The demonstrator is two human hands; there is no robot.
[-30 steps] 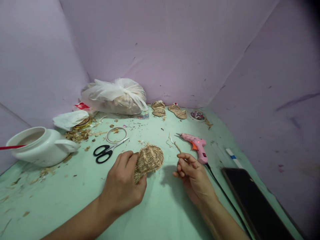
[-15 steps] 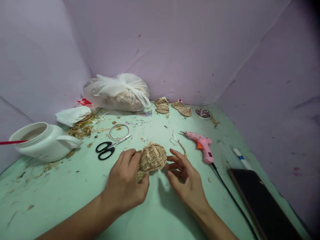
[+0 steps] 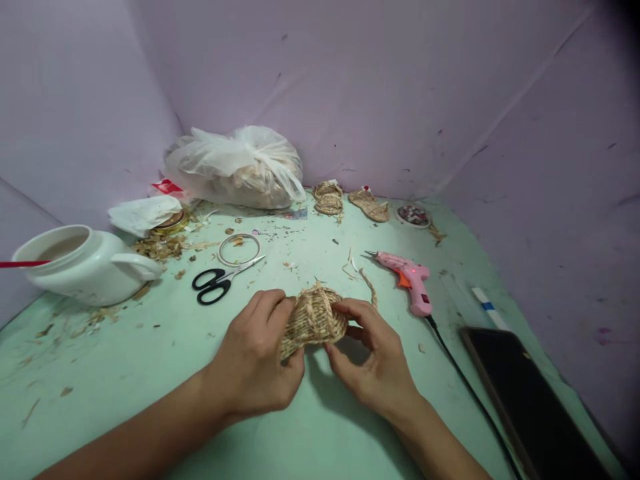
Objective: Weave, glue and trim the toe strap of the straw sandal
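Note:
A small woven straw slipper (image 3: 316,317) is held just above the table between my two hands. My left hand (image 3: 257,353) grips its left end, thumb below and fingers over the top. At the rounded right end, my right hand (image 3: 373,357) has its fingertips on the upper edge and its thumb at the lower edge. Braided strands cross the slipper's upper side. Its underside and the end inside my left hand are hidden. Just beyond my right hand lies a short braided cord (image 3: 369,287).
A pink glue gun (image 3: 413,280) with a black cable and a phone (image 3: 525,407) lie to the right. Scissors (image 3: 220,283), a tape ring (image 3: 239,249) and a white pot (image 3: 95,267) are left. Behind are a plastic bag (image 3: 240,173), straw slippers (image 3: 329,199) and a small dish (image 3: 413,215).
My right hand has moved in and now touches the slipper's right end, where it was apart before. The slipper has turned slightly, and the view has shifted a little.

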